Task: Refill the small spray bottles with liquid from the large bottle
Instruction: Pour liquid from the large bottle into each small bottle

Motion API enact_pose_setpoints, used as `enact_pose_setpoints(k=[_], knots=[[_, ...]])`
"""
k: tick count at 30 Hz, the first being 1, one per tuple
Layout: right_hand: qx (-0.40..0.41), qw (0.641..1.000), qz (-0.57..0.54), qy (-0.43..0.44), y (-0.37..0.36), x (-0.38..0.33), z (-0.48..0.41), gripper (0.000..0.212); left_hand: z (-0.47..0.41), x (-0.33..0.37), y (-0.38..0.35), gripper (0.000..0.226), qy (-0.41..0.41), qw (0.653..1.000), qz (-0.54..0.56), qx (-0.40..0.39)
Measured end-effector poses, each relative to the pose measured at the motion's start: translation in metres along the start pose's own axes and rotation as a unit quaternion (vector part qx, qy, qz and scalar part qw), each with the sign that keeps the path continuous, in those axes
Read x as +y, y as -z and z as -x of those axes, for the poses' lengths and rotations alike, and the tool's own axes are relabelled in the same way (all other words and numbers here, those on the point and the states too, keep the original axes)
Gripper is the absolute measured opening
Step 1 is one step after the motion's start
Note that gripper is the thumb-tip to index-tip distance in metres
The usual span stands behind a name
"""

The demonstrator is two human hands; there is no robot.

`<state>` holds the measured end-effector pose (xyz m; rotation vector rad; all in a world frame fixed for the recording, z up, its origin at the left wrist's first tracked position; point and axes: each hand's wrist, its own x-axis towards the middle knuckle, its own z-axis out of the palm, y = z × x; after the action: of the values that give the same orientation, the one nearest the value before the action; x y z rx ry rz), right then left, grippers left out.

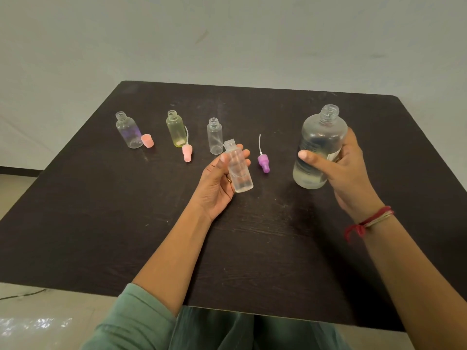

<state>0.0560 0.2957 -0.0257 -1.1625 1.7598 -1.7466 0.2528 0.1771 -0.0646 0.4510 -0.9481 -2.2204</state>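
Head view. Left hand (217, 183): closed round an uncapped small bottle (238, 170), held above the table (252, 248), neck tilted away. Right hand (346, 170): wrapped round the open large bottle (319, 147), upright, partly full, well apart from the small one. On table: three open small bottles, purple-tinted (129, 131), yellow (176, 130), clear (215, 137); pink cap (147, 140); pink sprayer (187, 150); purple sprayer (263, 161). Risk: narrow neck, wide pour; misaligned mouths or fast tipping would likely spill liquid.

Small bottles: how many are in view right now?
4. Three stand uncapped in a row at the table's far left: purple-tinted bottle, yellow bottle, clear bottle. A fourth bottle is in the left hand. None seem hidden.
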Motion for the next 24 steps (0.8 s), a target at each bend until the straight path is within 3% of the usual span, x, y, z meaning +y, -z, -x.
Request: enact_pose_setpoints(k=[7,11,24], knots=[[-0.033,0.986,0.142,0.081,-0.009,-0.004,-0.002,0.074,0.001,-0.006,-0.002,0.057,-0.046,0.99,-0.136,-0.007],[-0.047,0.962,0.237,0.126,-0.014,-0.003,0.001,0.073,0.002,-0.01,-0.005,0.033,-0.057,0.98,-0.188,-0.022],[-0.029,0.886,0.419,0.195,-0.016,0.005,0.003,0.064,0.002,-0.01,-0.009,0.041,-0.068,0.974,-0.208,-0.057]])
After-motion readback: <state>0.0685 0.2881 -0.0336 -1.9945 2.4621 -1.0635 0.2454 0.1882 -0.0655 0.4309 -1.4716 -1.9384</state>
